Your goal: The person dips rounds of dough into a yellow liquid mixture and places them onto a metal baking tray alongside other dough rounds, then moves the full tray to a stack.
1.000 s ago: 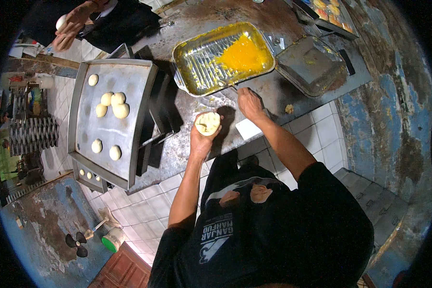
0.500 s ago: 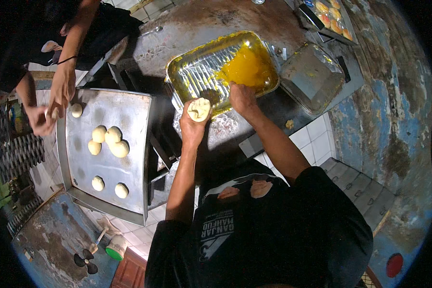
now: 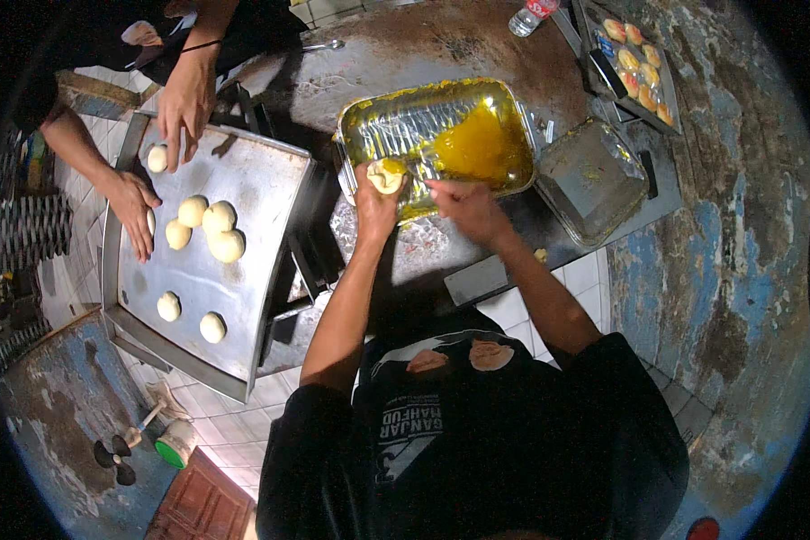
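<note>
Cupped in my left hand [image 3: 376, 202] is a piece of pale dough [image 3: 385, 180], hollowed, with a dab of yellow on it, over the near edge of the aluminium pan [image 3: 351, 121]. Just right of it my right hand [image 3: 468, 207], blurred, is closed on a slim metal utensil [image 3: 427, 175], its tip near the dough. Thick yellow filling [image 3: 481, 135] lies in the pan's right half. At left, a steel baking tray [image 3: 157, 270] holds several dough balls [image 3: 225, 246].
A co-worker's hands [image 3: 184, 117] work over the tray's far-left part. A dark shallow pan [image 3: 594, 193] lies right of the aluminium pan. A tray of buns [image 3: 630, 58] and a plastic bottle [image 3: 526, 20] stand at the back right. Tiled floor [image 3: 189, 414] shows below.
My left hand has moved forward to the pan with the dough, which now has yellow on it. My right hand went into the pan and back toward the dough. The co-worker's hands came down onto the tray.
</note>
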`<state>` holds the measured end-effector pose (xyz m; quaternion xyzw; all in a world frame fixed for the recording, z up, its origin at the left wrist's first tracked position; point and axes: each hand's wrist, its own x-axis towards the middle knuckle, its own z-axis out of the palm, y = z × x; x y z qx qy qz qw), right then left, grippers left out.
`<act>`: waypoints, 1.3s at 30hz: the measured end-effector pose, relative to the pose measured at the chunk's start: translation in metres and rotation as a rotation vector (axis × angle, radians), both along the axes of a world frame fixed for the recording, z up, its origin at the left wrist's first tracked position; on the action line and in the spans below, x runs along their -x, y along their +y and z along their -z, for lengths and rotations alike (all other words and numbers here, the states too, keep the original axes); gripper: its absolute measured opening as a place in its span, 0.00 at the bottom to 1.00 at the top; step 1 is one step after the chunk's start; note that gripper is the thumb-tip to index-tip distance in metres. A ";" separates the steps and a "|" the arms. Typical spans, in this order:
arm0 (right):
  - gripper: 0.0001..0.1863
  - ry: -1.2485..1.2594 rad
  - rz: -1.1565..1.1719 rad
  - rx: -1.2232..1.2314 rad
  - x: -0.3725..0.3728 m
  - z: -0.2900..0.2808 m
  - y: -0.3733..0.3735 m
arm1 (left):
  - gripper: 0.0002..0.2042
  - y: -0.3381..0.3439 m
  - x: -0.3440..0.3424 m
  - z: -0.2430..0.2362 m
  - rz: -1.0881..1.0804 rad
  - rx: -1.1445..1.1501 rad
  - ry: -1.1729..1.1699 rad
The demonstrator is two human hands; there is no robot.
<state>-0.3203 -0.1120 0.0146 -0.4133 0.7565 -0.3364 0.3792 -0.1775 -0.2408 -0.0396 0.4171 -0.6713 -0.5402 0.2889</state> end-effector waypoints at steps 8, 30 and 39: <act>0.23 0.722 -0.231 0.287 -0.054 -0.010 0.070 | 0.25 0.036 -0.016 -0.017 0.097 0.354 -0.254; 0.26 0.177 0.040 0.395 -0.090 -0.066 0.197 | 0.32 0.239 -0.071 -0.074 0.341 -0.268 0.302; 0.35 0.030 -0.054 0.518 -0.091 -0.076 0.273 | 0.22 0.298 -0.094 -0.112 0.253 -0.503 0.334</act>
